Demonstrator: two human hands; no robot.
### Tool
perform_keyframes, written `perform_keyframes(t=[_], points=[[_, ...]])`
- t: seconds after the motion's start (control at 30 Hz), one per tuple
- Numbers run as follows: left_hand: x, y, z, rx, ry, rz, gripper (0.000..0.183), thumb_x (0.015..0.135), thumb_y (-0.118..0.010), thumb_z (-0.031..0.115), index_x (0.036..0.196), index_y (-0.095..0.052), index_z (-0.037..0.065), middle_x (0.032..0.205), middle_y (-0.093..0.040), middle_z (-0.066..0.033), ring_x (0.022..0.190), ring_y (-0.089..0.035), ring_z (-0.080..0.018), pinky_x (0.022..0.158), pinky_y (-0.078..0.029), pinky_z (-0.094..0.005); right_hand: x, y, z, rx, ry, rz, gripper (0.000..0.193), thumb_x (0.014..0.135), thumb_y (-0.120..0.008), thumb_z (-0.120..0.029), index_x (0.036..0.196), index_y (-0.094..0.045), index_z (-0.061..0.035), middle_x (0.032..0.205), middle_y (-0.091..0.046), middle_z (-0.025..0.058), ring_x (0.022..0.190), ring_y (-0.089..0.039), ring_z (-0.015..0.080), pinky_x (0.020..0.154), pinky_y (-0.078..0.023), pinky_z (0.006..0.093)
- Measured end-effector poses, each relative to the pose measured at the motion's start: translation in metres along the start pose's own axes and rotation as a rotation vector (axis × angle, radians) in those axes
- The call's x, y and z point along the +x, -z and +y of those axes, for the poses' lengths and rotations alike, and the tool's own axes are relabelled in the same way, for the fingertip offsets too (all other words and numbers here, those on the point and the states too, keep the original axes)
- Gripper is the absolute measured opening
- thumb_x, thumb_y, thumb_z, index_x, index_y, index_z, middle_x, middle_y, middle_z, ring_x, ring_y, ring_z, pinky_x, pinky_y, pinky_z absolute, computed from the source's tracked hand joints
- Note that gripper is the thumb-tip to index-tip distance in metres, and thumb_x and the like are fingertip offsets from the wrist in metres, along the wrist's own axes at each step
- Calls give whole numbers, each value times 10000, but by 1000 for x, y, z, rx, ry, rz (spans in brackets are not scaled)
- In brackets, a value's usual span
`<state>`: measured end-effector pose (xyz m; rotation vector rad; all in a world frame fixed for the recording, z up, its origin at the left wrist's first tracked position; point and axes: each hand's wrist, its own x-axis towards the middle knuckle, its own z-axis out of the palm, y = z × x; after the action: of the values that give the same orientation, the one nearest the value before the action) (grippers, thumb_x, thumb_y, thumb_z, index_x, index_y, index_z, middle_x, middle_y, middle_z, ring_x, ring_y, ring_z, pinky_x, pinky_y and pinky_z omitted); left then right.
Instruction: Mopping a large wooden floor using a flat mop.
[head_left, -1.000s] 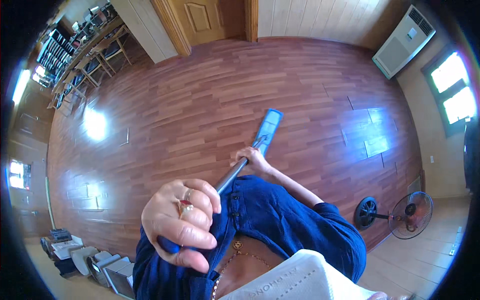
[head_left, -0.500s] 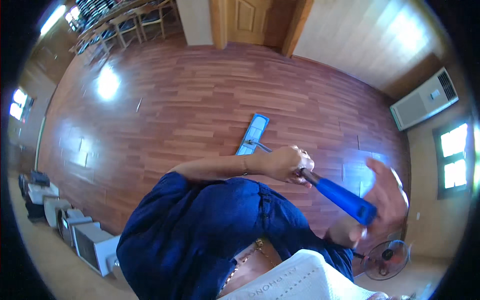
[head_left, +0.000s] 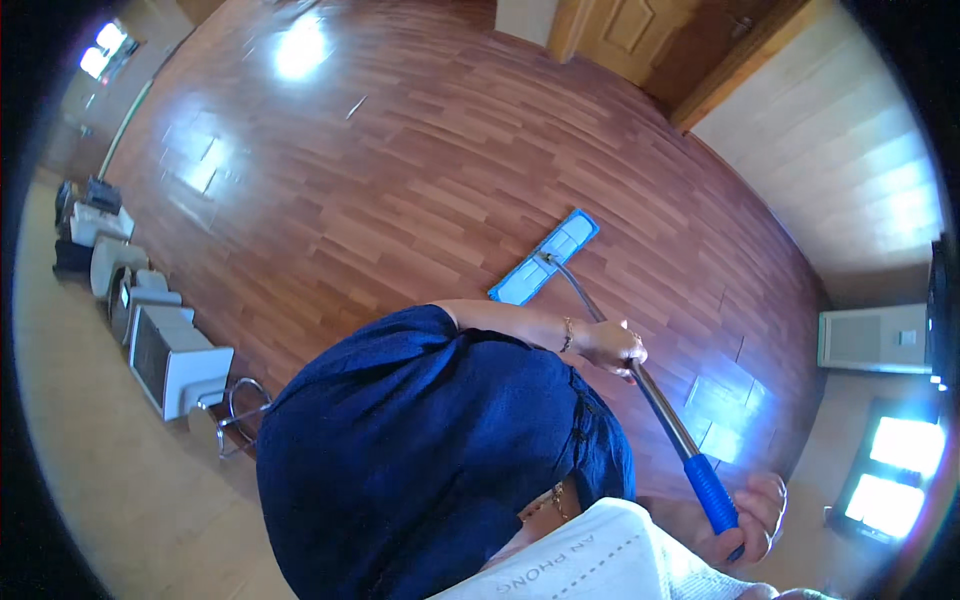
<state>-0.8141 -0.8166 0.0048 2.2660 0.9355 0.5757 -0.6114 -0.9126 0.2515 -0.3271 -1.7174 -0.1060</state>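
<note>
A flat mop spans the middle of the view. Its light-blue pad (head_left: pixel 524 281) lies flat on the wood floor, slanting up to the right. From the pad's centre a metal pole (head_left: pixel 664 410) runs toward me and ends in a blue grip (head_left: pixel 710 492). My left hand (head_left: pixel 610 345) reaches across my body, closed round the pole partway along. At the lower right, my right hand (head_left: pixel 752 515) has its fingers curled round the end of the blue grip.
Brown plank flooring (head_left: pixel 400 190) surrounds the mop. Along the left wall stand a white boxy speaker (head_left: pixel 175 360) and a metal-framed stool (head_left: pixel 240 415). A white floor unit (head_left: pixel 872 338) stands at the right, near a bright window (head_left: pixel 895 470). The wooden door (head_left: pixel 640 40) is at the far side.
My right hand has gone from open beside the grip to closed round its end. The grip has swung down and nearer me. The view has turned, and the pad now appears farther right.
</note>
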Motion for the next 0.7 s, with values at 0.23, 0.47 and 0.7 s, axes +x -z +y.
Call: perform_keyframes(t=[0.23,0.47,0.7], points=[[-39,28,-12,78,161,147,202,780,-661,296,793,-521,151,806,-595,-36,848,-607,-261,738,-420,-483,12,-38,18,190,-28,-57,266,933,-472,-279,852,-471,-25,668,-506,134,591,-514,288,537,-423,439],[-109,85,-42,54,399,415,204,761,-653,258,691,-498,145,730,-560,-16,818,-586,-245,743,-392,-454,24,-126,34,502,-73,-126,246,911,-498,-229,766,-430,-42,633,-509,133,559,-510,258,498,-427,403],[-241,156,-119,54,684,613,138,706,-654,140,695,-516,154,745,-556,-10,853,-575,-233,813,-356,-488,23,-249,2,780,-316,-476,239,911,-608,-242,870,-501,-32,850,-591,191,775,-611,309,719,-511,435]])
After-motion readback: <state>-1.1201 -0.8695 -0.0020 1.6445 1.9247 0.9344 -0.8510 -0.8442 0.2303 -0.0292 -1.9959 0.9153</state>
